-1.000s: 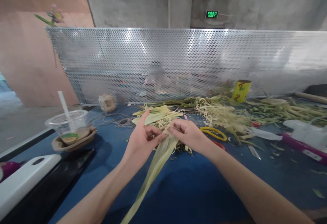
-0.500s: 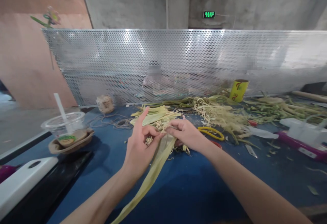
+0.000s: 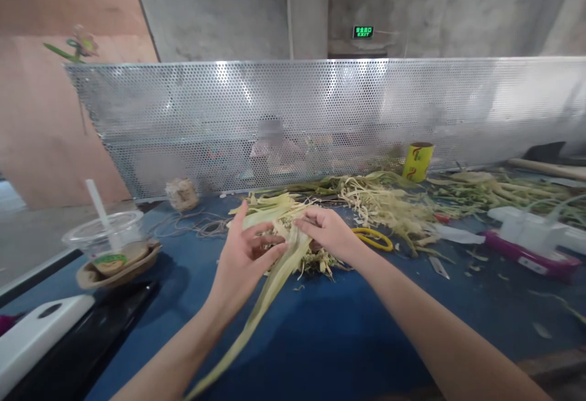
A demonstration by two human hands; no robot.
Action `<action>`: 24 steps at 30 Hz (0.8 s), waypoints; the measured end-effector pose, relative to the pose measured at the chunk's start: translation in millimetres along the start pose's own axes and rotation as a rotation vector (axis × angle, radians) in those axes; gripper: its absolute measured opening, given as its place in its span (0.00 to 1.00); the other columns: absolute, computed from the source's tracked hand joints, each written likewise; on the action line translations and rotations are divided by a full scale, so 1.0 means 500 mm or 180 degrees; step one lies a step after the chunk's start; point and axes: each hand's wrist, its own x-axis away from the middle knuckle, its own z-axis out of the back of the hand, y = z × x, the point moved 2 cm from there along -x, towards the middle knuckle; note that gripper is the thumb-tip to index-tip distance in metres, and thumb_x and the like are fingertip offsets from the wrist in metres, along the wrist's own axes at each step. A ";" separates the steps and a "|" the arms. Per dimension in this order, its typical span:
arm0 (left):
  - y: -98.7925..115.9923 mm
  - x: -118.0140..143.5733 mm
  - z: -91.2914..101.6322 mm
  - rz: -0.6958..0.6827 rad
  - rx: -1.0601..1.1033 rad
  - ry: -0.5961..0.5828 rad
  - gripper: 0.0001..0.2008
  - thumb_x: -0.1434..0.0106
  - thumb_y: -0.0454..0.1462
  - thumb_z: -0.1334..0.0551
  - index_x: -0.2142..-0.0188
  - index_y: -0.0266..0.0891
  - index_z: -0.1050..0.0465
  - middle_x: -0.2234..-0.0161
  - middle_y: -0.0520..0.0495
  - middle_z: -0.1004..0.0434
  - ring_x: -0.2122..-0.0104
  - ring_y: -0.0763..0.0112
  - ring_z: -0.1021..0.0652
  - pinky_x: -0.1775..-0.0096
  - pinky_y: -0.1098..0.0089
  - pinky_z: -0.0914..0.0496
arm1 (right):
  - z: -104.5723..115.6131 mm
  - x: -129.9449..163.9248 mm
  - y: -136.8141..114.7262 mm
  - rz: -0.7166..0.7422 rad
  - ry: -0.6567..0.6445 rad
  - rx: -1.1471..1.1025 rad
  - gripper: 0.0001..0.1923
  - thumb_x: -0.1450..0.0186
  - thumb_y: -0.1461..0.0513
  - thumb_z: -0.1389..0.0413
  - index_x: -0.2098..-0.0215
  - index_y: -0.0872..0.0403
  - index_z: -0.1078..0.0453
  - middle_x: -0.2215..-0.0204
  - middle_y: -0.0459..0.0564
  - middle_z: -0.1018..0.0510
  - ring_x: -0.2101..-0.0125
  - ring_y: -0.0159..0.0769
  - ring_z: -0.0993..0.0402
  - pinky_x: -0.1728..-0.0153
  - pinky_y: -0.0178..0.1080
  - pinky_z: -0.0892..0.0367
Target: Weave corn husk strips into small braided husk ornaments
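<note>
A long pale-green strip, which looks like corn husk [image 3: 270, 294], runs from between my hands down toward the near edge of the blue table. My right hand [image 3: 333, 236] pinches its upper end between thumb and fingers. Beside the strip, my left hand [image 3: 240, 262] is open, fingers apart, with the thumb close to the strip; whether it touches cannot be made out. Under and beyond both hands lies a pile of husk pieces and shredded bits [image 3: 270, 205], partly covered by the fingers.
A yellow loop [image 3: 375, 240] and a blade [image 3: 438, 267] lie right of my hands. Behind are shredded husks [image 3: 370, 201] and a yellow roll [image 3: 417, 162]. Leftward stand a plastic cup [image 3: 110, 230], a twine ball [image 3: 182, 195] and a white device [image 3: 41, 334]. A perforated metal screen [image 3: 192, 108] closes the back.
My left hand has come out of its pinch and its fingers have spread. My right hand still pinches the husk. The whole view has shifted slightly.
</note>
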 end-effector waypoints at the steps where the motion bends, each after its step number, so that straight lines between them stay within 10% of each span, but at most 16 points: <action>1: -0.004 -0.003 -0.001 0.0103 -0.0003 -0.0119 0.47 0.53 0.37 0.32 0.39 0.39 0.58 0.65 0.49 0.25 0.71 0.73 0.24 0.70 0.72 0.30 | 0.001 0.000 0.001 0.0042 0.0011 0.0031 0.11 0.38 0.56 0.51 0.73 0.54 0.39 0.81 0.41 0.37 0.82 0.26 0.40 0.82 0.29 0.42; 11: -0.017 -0.002 -0.010 0.0829 0.0564 -0.0265 0.40 0.54 0.38 0.32 0.44 0.34 0.47 0.75 0.54 0.26 0.77 0.77 0.27 0.75 0.76 0.33 | -0.001 0.006 -0.011 0.0487 -0.0011 0.0421 0.13 0.37 0.55 0.51 0.74 0.55 0.37 0.80 0.42 0.37 0.80 0.26 0.41 0.79 0.30 0.45; 24: 0.048 0.031 0.013 -0.1146 -0.0917 0.0081 0.37 0.47 0.34 0.36 0.41 0.48 0.51 0.75 0.55 0.23 0.66 0.67 0.22 0.56 0.61 0.29 | 0.044 -0.018 0.023 0.0074 0.0730 0.0046 0.11 0.42 0.56 0.48 0.75 0.55 0.35 0.83 0.41 0.36 0.84 0.26 0.41 0.82 0.31 0.42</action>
